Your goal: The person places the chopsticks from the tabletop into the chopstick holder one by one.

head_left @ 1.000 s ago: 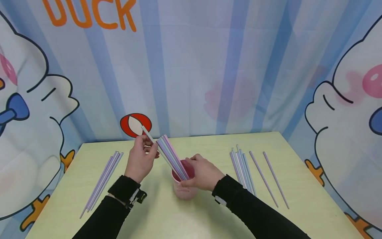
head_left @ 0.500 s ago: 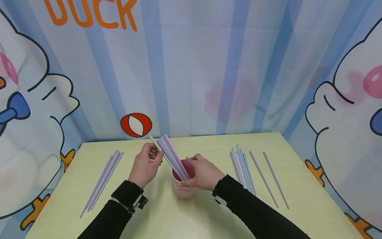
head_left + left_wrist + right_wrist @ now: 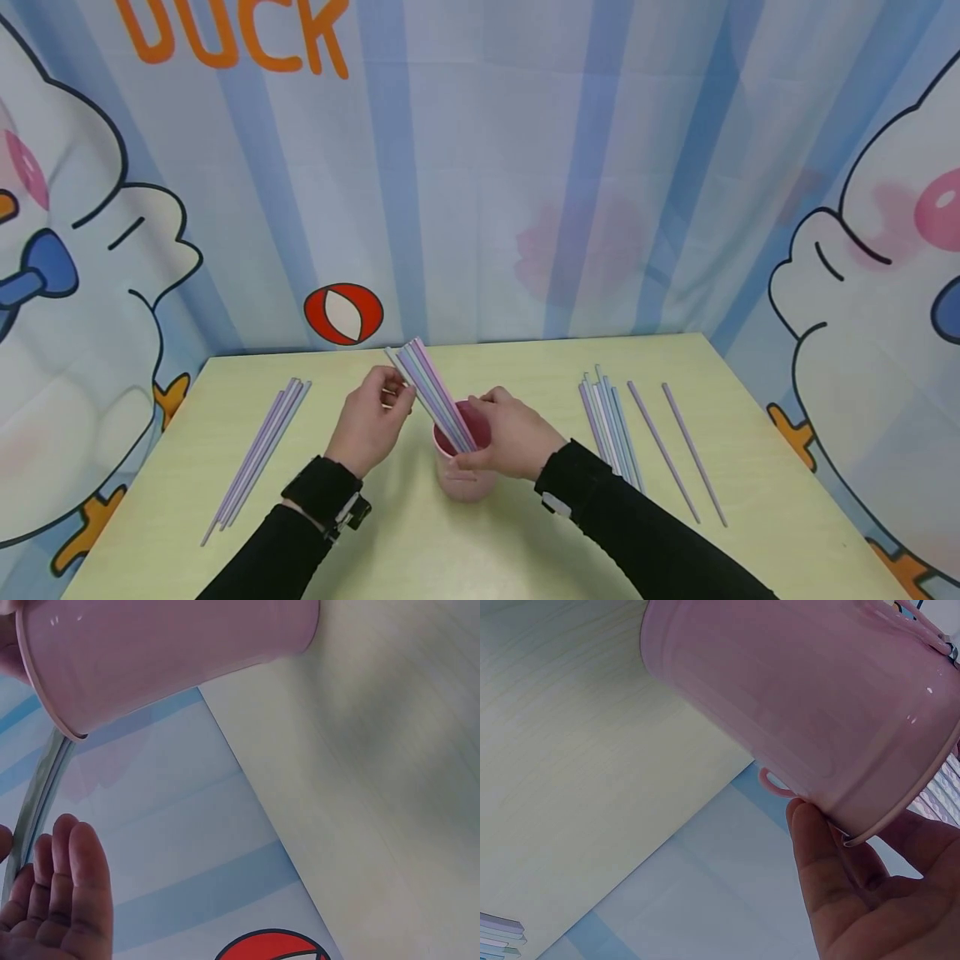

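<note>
A small pink bucket stands near the middle of the table, holding a bundle of pastel straws that leans left over its rim. With thumb and fingers, my right hand grips the bucket's right rim; the right wrist view shows those fingers against its wall. At the bundle's left side, my left hand pinches a pale straw between thumb and forefinger. The other fingers are fairly straight. The straws' lower ends are hidden inside the bucket.
Several purplish straws lie in a group on the table's left. Another group of pale and blue straws lies on the right, with two separate purple straws beside it. A striped curtain hangs behind the table's back edge.
My left hand has moved right and slightly down with the pale straw, bringing it against the bundle. The right hand and bucket have stayed in place.
</note>
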Available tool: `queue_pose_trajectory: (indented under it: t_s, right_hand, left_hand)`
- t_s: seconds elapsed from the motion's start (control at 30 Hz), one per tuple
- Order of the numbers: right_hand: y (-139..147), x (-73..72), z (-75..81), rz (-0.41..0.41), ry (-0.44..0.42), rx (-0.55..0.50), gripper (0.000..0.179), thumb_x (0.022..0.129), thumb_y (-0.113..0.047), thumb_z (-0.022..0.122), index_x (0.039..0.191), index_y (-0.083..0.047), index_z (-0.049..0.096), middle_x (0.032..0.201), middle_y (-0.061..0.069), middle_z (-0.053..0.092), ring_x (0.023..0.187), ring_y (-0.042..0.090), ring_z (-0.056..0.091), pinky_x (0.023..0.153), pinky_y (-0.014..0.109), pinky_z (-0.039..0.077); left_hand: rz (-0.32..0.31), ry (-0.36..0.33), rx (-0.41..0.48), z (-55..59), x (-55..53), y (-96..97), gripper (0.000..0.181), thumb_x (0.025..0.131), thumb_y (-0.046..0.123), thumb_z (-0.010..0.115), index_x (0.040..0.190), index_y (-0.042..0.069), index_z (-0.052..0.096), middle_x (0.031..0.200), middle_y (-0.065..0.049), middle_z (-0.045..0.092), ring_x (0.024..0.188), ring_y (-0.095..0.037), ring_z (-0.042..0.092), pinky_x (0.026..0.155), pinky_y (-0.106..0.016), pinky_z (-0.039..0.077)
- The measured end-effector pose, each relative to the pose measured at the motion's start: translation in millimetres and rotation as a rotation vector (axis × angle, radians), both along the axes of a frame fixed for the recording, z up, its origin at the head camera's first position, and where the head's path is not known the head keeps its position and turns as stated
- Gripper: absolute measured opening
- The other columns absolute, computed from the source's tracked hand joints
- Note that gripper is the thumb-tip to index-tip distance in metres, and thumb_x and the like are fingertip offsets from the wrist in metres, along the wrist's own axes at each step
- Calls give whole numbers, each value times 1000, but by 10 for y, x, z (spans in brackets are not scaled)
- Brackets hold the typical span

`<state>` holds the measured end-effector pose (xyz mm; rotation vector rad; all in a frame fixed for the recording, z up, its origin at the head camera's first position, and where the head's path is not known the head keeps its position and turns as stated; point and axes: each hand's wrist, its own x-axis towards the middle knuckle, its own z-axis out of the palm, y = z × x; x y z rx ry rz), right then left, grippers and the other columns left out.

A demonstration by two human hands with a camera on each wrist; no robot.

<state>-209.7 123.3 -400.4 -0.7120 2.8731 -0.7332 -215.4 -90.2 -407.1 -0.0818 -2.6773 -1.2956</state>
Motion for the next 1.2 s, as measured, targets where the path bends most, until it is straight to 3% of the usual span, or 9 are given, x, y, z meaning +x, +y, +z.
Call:
queue_pose_trajectory:
  t_s: [0.33, 0.53, 0.77, 0.97, 1.1, 1.2]
  right_hand:
    - [3, -4, -14, 1, -6, -6, 79, 70, -51, 81, 135, -12, 60, 117, 8, 56, 96, 19, 57, 90, 37, 55]
    - [6, -10, -25, 4, 4, -4, 79, 71, -51, 81, 136, -12, 59, 117, 8, 55, 97, 19, 57, 90, 37, 54]
    - [17, 2, -28, 16, 16, 3, 79, 72, -51, 80, 137, -12, 58, 119, 8, 55, 98, 20, 57, 91, 37, 54]
    - [17, 0, -17, 9, 6, 2, 78, 72, -51, 80, 137, -13, 58, 119, 7, 55, 99, 20, 57, 91, 37, 54]
    - [13, -3, -16, 3, -3, 5, 79, 72, -51, 81, 137, -13, 58, 118, 7, 55, 99, 20, 57, 92, 37, 54]
    - [10, -3, -18, 0, -8, 6, 80, 71, -51, 81, 138, -13, 58, 118, 7, 55, 98, 20, 57, 91, 37, 54]
  left_hand:
    - [-10, 15, -40, -44, 22, -65, 29, 99, 24, 58, 120, 6, 57, 105, -11, 63, 98, -26, 58, 84, -42, 57]
    - [6, 29, -156, -165, -51, -236, 24, 98, 21, 58, 116, 5, 60, 98, -11, 64, 90, -26, 58, 81, -42, 57]
    - [31, 18, -328, -359, -187, -616, 24, 97, 15, 58, 114, 0, 64, 96, -14, 64, 81, -28, 56, 78, -45, 55]
    - [56, -5, -513, -474, -280, -1067, 30, 95, 10, 57, 116, -11, 63, 106, -27, 64, 96, -40, 59, 88, -55, 51]
    - [89, -68, -593, -536, -302, -1285, 36, 93, 9, 58, 119, -15, 60, 115, -37, 57, 104, -51, 56, 91, -61, 47]
    - [127, -136, -615, -578, -310, -1400, 37, 93, 10, 57, 119, -16, 59, 111, -39, 54, 94, -51, 58, 83, -61, 50]
